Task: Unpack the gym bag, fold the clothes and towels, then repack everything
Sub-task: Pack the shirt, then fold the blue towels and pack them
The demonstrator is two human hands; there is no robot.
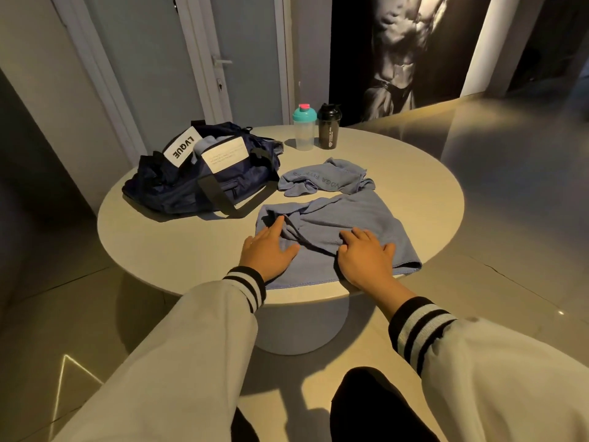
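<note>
A blue towel [353, 218] lies spread and creased on the near part of the round table [178, 247]. My left hand [271, 250] rests flat on the towel's left side, fingers straight. My right hand [363, 256] presses on the towel's middle, its fingertips bent into a fold. A second blue towel with printed letters [325, 177] lies crumpled just behind. The navy gym bag [204, 173] sits unzipped at the table's left, with pale cloth showing inside.
Two shaker bottles stand at the table's far edge: a clear one with a teal lid [304, 127] and a black one [329, 126]. Doors are behind the table, a wall mural at the right, and tiled floor all around.
</note>
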